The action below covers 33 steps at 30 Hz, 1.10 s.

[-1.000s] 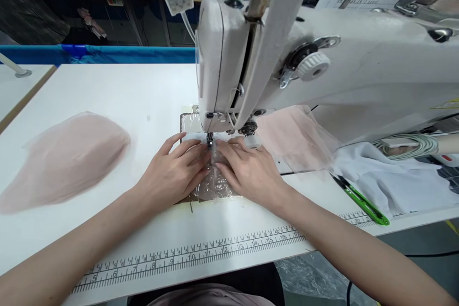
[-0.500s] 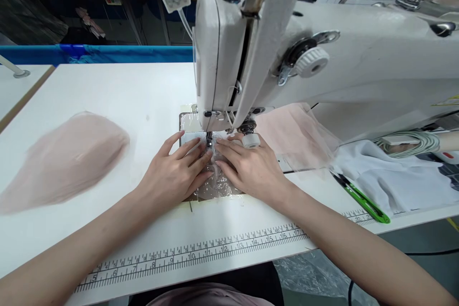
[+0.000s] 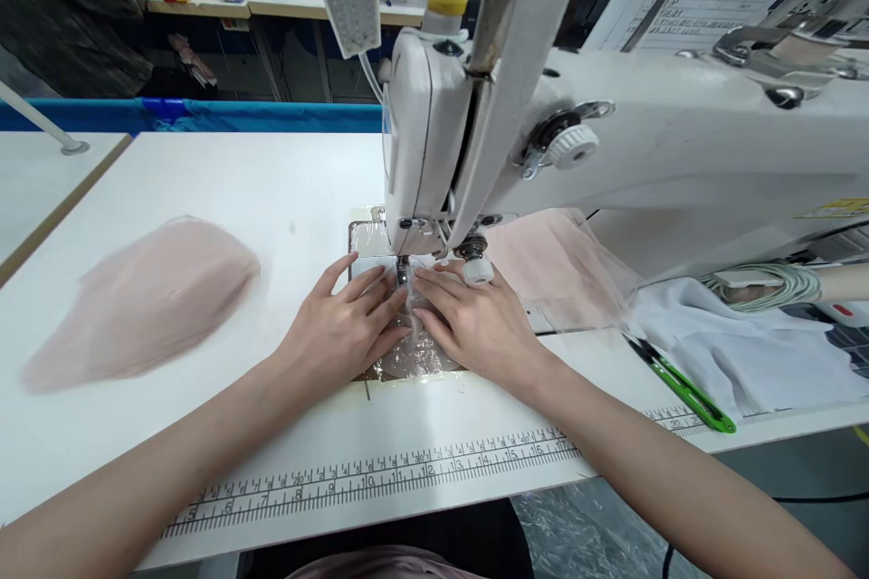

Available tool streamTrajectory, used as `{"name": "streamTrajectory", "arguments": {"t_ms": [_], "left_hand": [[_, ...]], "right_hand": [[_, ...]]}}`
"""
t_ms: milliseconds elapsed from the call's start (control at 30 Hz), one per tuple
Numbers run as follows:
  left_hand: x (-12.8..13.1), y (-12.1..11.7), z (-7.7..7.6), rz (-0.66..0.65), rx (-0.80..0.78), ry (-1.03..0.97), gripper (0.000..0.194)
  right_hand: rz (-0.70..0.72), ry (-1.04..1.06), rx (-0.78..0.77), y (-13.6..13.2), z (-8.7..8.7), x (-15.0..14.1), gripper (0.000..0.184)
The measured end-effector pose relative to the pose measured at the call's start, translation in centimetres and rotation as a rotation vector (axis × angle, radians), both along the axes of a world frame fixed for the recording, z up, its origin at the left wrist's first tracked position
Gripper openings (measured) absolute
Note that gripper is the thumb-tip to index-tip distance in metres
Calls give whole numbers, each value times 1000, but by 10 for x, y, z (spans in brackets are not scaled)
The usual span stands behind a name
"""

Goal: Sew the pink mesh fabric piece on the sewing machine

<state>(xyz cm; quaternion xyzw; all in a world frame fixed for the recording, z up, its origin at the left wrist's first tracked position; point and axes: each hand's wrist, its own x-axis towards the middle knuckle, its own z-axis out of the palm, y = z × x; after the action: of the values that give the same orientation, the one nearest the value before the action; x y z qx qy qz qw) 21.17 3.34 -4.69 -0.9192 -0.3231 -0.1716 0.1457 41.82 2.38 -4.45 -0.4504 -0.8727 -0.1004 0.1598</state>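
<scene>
My left hand [image 3: 339,326] and my right hand [image 3: 472,317] lie flat, fingers stretched out, on a small piece of sheer pale fabric [image 3: 411,348] in front of the needle and presser foot [image 3: 402,270] of a white sewing machine [image 3: 611,163]. The fingertips of both hands almost meet just below the presser foot and press the fabric down onto the machine bed. A white cylindrical knob [image 3: 477,270] sits just above my right hand.
A pile of pink sheer fabric pieces [image 3: 146,298] lies at the left of the white table [image 3: 237,190]. More pink fabric [image 3: 557,258] and white cloth [image 3: 733,344] lie under the machine arm at the right. Green-handled thread snips [image 3: 685,389] lie near the front edge, beside a printed ruler strip [image 3: 380,475].
Both hands stay flat on the fabric at the needle with hardly any shift. The view has tilted up and moved slightly left.
</scene>
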Motion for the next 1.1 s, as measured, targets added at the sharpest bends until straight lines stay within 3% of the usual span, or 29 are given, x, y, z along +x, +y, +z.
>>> {"name": "streamTrajectory", "arguments": {"t_ms": [200,367,433,467,567,700,800,933,1100], "left_hand": [[-4,-4,3,-13,-42,-31,38],[-15,-6,9,-220,-82,-16,57],[-17,-5,9,-261,-64,3,47],[-17,-5,9,-259,-38,0,37],[-13,-4,7,-229,-10,-85,23],[-8,-6,6,-173,-101,-197,22],[-6,-6,5,-114,-182,-205,26],[-4,-2,6,-17,-354,-234,32],[2,10,16,64,-457,-240,28]], "right_hand": [[117,67,65,-2,1,2,26],[328,123,55,-3,4,5,20],[376,141,16,-3,5,7,20],[390,147,-1,-3,6,8,30],[391,147,-8,-4,6,9,55],[342,109,80,-4,5,7,18],[358,127,135,-4,6,6,20],[367,216,97,-1,13,7,19],[252,345,59,5,21,7,28]]}}
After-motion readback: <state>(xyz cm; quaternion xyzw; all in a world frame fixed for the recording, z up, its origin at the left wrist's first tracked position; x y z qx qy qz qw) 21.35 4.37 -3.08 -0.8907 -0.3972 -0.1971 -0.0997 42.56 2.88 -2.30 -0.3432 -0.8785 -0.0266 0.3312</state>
